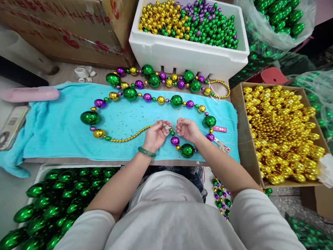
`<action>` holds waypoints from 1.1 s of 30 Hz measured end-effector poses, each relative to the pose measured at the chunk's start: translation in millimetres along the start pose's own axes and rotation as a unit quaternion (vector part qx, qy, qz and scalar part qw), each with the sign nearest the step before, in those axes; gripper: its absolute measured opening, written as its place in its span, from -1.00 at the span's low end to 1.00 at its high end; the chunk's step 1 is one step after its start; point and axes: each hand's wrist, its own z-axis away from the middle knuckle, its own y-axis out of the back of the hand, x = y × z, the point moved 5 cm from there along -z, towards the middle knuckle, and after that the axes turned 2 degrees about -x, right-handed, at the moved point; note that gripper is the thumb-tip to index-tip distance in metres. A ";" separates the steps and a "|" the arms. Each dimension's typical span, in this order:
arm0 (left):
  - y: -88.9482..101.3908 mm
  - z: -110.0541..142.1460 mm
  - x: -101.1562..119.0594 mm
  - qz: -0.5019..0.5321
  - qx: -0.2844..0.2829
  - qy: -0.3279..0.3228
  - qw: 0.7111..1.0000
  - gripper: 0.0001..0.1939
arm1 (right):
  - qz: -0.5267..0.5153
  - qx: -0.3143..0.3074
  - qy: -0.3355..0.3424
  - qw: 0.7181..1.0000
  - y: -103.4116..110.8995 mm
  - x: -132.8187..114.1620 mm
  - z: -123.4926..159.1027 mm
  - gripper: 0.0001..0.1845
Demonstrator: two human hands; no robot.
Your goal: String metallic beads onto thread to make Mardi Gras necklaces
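Note:
A bead necklace (176,101) of green, gold and purple beads lies in a loop on the turquoise towel (70,139). Its two ends come together at my hands, one of them a run of small gold beads (130,138). My left hand (157,133), with a green bangle on the wrist, pinches thin white string at the gold end. Just to its right, my right hand (187,129) has its fingertips closed on string too, above a purple bead (175,140). A narrow gap separates the hands. Any knot between them is too small to make out.
Another bead strand (154,81) lies along the towel's back edge, before a white foam box (187,48) of beads. Right stands a carton (252,152) of gold beads; green ones (52,208) fill a container at lower left. Scissors (222,146) lie beside my right forearm.

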 end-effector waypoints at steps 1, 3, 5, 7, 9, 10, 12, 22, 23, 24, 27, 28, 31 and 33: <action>-0.6 -0.5 0.8 0.007 -0.002 -0.003 1.000 -0.76 | -0.005 0.013 0.000 1.000 0.2 0.1 -0.4 -0.88; -1.2 -1.5 2.1 0.014 -0.006 -0.007 1.000 -0.75 | -0.019 0.043 0.010 0.999 0.9 0.2 -1.2 -0.90; -0.8 -2.4 3.1 0.016 -0.008 -0.011 1.000 -0.76 | -0.036 0.068 0.031 0.997 1.9 -0.4 -2.3 -0.91; 0.4 -3.3 4.0 0.015 -0.007 -0.016 1.000 -0.75 | -0.050 0.084 0.055 0.994 2.8 -1.5 -3.4 -0.91; 2.0 -3.9 4.6 0.011 -0.006 -0.020 1.000 -0.75 | -0.058 0.091 0.069 0.992 3.8 -2.8 -4.4 -0.91; 2.7 -4.1 4.6 0.009 -0.006 -0.020 1.000 -0.74 | -0.061 0.093 0.073 0.991 4.3 -3.5 -4.8 -0.90; 3.9 -4.7 4.1 0.005 -0.007 -0.016 1.000 -0.74 | -0.072 0.095 0.077 0.990 5.1 -4.8 -5.2 -0.89; 2.2 -4.5 4.1 0.014 0.000 -0.011 1.000 -0.71 | -0.109 0.127 0.070 0.983 3.8 -5.6 -3.4 -0.85; 1.9 -4.5 4.4 0.018 0.003 -0.013 1.000 -0.71 | -0.106 0.128 0.069 0.984 3.6 -5.1 -3.3 -0.85; 1.7 -4.5 4.6 0.020 0.004 -0.016 1.000 -0.71 | -0.103 0.130 0.069 0.984 3.8 -4.7 -3.1 -0.85; 2.1 -4.3 5.3 0.023 0.002 -0.030 0.999 -0.71 | -0.088 0.137 0.071 0.984 6.3 -3.9 -2.6 -0.83; 2.6 -4.2 5.4 0.021 0.001 -0.035 0.999 -0.71 | -0.083 0.139 0.072 0.984 7.5 -3.8 -2.3 -0.83; 4.6 -4.1 5.1 0.015 0.000 -0.044 0.999 -0.72 | -0.062 0.146 0.081 0.984 10.5 -3.9 -1.5 -0.82; 5.6 -4.3 4.8 0.013 -0.003 -0.050 0.999 -0.74 | -0.043 0.148 0.087 0.984 11.0 -4.1 -0.9 -0.81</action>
